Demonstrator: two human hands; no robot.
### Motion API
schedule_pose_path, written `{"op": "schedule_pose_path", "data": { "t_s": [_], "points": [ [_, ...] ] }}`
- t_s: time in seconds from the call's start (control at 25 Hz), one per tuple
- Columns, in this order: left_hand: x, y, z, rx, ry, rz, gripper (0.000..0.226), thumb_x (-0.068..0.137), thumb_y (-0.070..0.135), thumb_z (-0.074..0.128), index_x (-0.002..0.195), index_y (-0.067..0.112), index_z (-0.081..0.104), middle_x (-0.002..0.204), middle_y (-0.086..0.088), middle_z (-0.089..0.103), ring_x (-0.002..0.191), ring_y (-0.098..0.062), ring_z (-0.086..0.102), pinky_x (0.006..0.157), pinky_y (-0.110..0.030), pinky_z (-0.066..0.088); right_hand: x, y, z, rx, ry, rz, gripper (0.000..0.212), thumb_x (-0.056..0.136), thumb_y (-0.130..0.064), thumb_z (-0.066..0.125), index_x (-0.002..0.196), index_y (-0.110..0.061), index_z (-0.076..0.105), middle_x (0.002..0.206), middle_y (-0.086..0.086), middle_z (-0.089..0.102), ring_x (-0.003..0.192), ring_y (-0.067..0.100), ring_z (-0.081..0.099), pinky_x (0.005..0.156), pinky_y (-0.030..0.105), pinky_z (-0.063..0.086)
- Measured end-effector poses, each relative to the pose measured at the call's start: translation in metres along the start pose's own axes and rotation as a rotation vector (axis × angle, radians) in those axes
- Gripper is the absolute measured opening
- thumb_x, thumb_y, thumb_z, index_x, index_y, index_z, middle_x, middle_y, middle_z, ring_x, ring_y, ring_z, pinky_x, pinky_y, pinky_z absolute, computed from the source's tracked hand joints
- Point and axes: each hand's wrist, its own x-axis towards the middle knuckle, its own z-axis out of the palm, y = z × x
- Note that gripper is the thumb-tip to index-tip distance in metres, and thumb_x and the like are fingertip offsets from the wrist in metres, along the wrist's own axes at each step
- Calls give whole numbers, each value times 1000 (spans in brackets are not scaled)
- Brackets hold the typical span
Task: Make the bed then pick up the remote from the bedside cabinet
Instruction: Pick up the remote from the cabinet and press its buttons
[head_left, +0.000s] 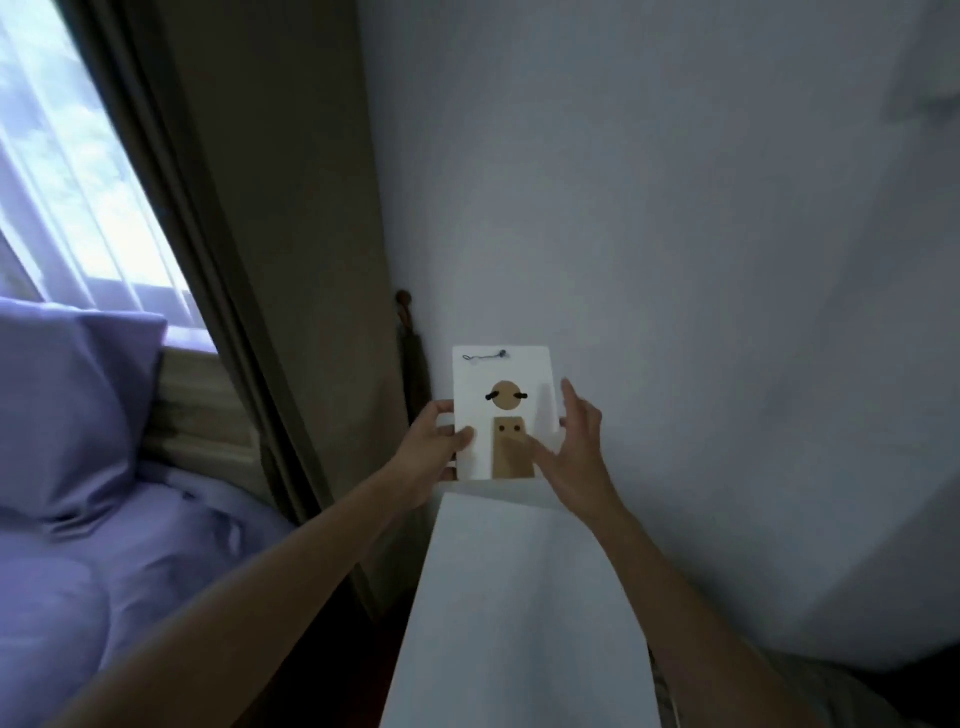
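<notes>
With the left hand (439, 441) clamped on the white card (506, 410) and the right hand (574, 447) open beside it, a one-sided grip could let it slip onto the cabinet (519, 597).

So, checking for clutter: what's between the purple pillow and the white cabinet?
Head view: only the brown curtain hangs between purple pillow and white cabinet.

Two bare forearms run up from six o'clock, no sleeves showing, no watch or bracelet lines visible on either wrist. Left hand (434, 447) and right hand (576, 447) are ungloved, with no rings that can be made out. At five o'clock, a strip of pale striped cloth (670, 691), blurred.
</notes>
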Motion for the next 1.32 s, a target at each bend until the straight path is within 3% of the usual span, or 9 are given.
{"op": "schedule_pose_path", "data": {
  "t_s": [0.12,0.2,0.52,0.64,0.76,0.88,1.04,1.2,1.32],
  "points": [
    [-18,42,-14,29,-10,127,33,93,6,55,123,11,43,111,-14,65,99,-30,64,80,-49,56,6,-44,-9,-587,-95,-452,97,75,-59,67,151,-26,16,158,-6,17,142,15,17,113,39,21],
    [-32,59,-22,33,-22,170,33,92,6,55,123,10,44,107,-11,66,96,-26,65,70,-41,56,7,-63,-12,-747,-120,-636,94,72,-66,63,149,-28,26,156,-10,26,143,14,23,114,41,25],
    [-66,107,-34,117,-12,277,22,94,5,52,114,10,44,96,-4,62,83,-19,62,52,-27,52,15,-108,-21,-834,81,-1049,74,75,-68,50,132,-19,52,128,1,62,101,22,66,73,34,58],
    [-75,114,-30,145,0,297,21,94,5,51,113,10,44,97,-8,62,86,-22,61,65,-38,54,15,-119,-31,-778,41,-980,67,77,-67,50,128,-23,55,131,-6,59,99,17,66,65,30,57],
    [-79,115,-24,132,61,334,22,94,5,53,114,9,44,94,-4,63,80,-19,63,61,-36,55,16,-118,-37,-666,-124,-812,56,80,-61,55,130,-36,48,138,-18,48,116,7,54,84,30,52],
    [-78,114,-16,292,142,425,21,91,10,57,110,15,47,99,-5,69,81,-18,66,55,-30,53,19,-124,-42,-67,-199,-450,42,89,-44,60,129,-39,47,135,-18,49,124,4,47,99,30,43],
    [-82,95,17,692,274,633,23,94,19,52,116,16,47,103,0,67,88,-23,67,70,-38,58,23,-138,-46,490,-262,-62,51,94,-47,49,141,-34,36,130,-5,53,120,20,55,89,34,47],
    [-79,48,46,1014,344,729,25,99,25,41,123,18,40,80,-4,64,57,-17,59,56,-36,54,24,-129,-45,417,-262,19,57,93,-24,58,144,-30,32,118,5,57,111,31,61,87,34,54],
    [-74,19,55,1130,253,711,39,98,36,41,135,24,35,97,-5,68,69,-18,65,60,-29,52,22,-104,-45,363,-189,75,50,94,-5,43,141,-20,36,121,9,58,107,28,62,87,38,55]
  ]
}}
